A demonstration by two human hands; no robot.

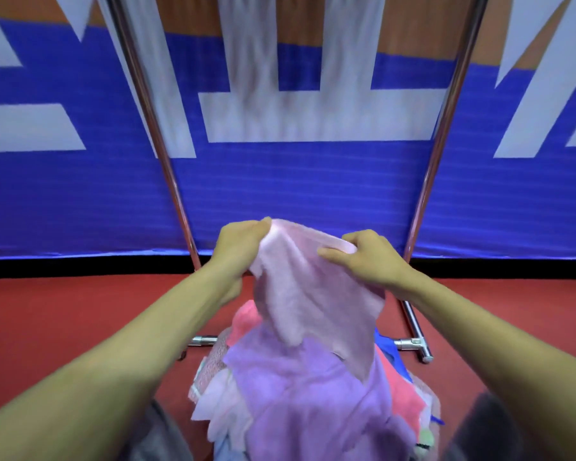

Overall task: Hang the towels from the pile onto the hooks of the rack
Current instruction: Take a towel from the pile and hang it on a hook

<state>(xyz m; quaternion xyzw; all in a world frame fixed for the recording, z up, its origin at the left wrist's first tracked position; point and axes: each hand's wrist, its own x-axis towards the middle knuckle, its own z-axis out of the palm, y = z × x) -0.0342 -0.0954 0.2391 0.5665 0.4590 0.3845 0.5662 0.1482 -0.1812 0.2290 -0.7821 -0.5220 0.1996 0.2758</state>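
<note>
A pale pink towel (pixel 313 294) hangs between my hands above the pile. My left hand (pixel 236 247) pinches its top left corner and my right hand (pixel 366 257) grips its top edge on the right. Below it lies the pile of towels (pixel 306 394), with a large lilac towel on top and pink, white and blue ones around it. The chrome rack (pixel 153 121) stands right behind the pile, its two uprights leaning out to left and right. Blurred white towels (pixel 256 71) hang from its top. The hooks are out of view.
A blue and white banner (pixel 296 188) covers the wall behind the rack. The floor (pixel 64 311) is red. The rack's base bar with chrome joints (pixel 413 344) runs low across behind the pile. My knees in grey trousers (pixel 486 427) flank the pile.
</note>
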